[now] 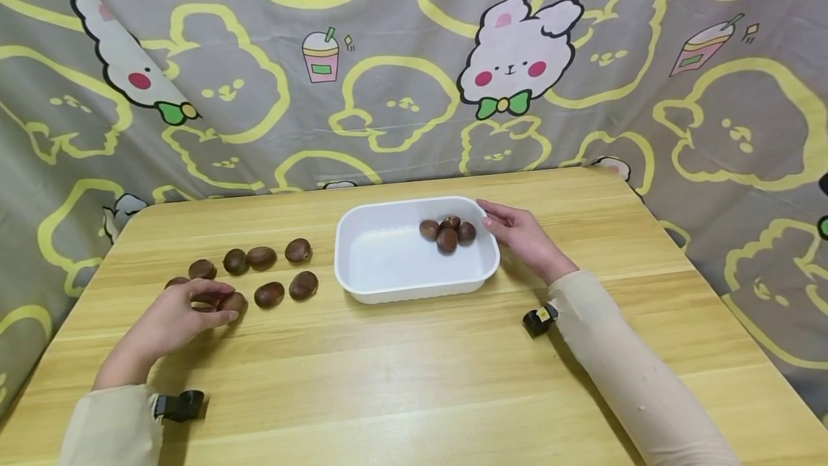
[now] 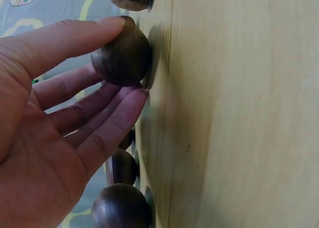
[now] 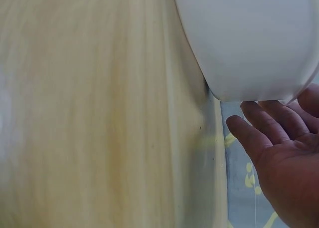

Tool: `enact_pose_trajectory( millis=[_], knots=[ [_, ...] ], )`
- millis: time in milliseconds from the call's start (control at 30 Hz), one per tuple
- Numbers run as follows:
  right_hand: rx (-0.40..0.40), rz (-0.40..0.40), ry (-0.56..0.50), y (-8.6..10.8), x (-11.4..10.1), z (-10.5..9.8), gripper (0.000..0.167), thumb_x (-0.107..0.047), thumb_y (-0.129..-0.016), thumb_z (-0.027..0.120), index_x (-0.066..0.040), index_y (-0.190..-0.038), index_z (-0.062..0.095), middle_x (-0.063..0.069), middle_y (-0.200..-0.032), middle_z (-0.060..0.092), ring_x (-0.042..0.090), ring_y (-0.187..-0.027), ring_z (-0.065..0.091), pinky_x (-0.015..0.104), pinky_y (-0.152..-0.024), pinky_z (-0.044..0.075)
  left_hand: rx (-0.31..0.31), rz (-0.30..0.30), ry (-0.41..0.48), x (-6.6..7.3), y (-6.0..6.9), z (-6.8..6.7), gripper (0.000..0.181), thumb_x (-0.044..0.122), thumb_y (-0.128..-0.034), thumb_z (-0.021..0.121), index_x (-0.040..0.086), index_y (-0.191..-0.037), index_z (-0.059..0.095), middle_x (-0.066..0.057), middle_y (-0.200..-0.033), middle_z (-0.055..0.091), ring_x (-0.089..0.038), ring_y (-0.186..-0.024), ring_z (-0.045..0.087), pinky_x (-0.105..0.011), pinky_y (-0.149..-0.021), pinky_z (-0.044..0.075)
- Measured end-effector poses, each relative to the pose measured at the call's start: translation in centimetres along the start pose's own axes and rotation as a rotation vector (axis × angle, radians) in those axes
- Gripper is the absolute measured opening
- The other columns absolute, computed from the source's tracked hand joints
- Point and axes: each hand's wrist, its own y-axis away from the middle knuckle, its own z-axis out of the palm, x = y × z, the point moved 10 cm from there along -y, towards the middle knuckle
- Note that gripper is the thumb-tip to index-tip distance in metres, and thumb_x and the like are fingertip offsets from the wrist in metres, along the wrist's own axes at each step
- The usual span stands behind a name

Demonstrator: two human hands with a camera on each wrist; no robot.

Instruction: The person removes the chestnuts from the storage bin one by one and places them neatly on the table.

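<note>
On the table's left part, my left hand [image 1: 169, 318] holds a brown chestnut [image 1: 232, 303] between thumb and fingers; the left wrist view shows the thumb on top of this chestnut [image 2: 122, 56]. Other chestnuts [image 1: 261, 258] lie around it in two loose rows. The white tray [image 1: 414, 290] stands at the middle, with several chestnuts [image 1: 447, 240] at its right end. My right hand [image 1: 532, 241] rests at the tray's right end, thumb at the rim and fingers against the outside; the right wrist view shows the fingers beside the tray wall [image 3: 249, 53].
The wooden table [image 1: 401, 380] reaches back to a grey patterned curtain [image 1: 401, 34]. Black wrist bands with small cameras sit on both sleeves, the left one [image 1: 180, 406] and the right one [image 1: 540, 320] close above the tabletop.
</note>
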Motion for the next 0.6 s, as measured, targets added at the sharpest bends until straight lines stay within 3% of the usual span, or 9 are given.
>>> enact_pose_trajectory(
  millis=[233, 467, 600],
  knots=[
    [-0.003, 0.009, -0.002, 0.0, 0.1, 0.0, 0.049, -0.019, -0.104, 0.052, -0.008, -0.15, 0.04, 0.015, -0.149, 0.042, 0.028, -0.13, 0.047, 0.034, -0.096, 0.047, 0.025, 0.018, 0.005, 0.6, 0.2, -0.7, 0.055, 0.028, -0.0892, 0.075, -0.01, -0.126, 0.058, -0.021, -0.111, 0.065, -0.039, -0.102, 0.062, -0.024, -0.072, 0.051],
    [-0.005, 0.008, -0.006, 0.0, 0.1, -0.1, 0.049, -0.019, -0.104, 0.052, -0.007, -0.15, 0.04, 0.015, -0.148, 0.043, 0.028, -0.13, 0.047, 0.034, -0.095, 0.047, 0.088, -0.048, -0.001, 1.7, 0.1, -2.2, 0.056, 0.04, -0.0938, 0.067, -0.002, -0.13, 0.058, -0.023, -0.12, 0.062, -0.041, -0.107, 0.059, -0.032, -0.077, 0.047],
    [-0.004, 0.011, -0.001, 0.0, 0.2, -0.1, 0.049, -0.02, -0.104, 0.052, -0.008, -0.15, 0.04, 0.016, -0.147, 0.044, 0.028, -0.129, 0.048, 0.034, -0.095, 0.048, 0.141, -0.059, -0.001, 3.0, -0.2, -3.3, 0.055, 0.045, -0.0952, 0.063, 0.001, -0.128, 0.06, -0.02, -0.118, 0.063, -0.036, -0.105, 0.058, -0.035, -0.075, 0.045]
  ],
)
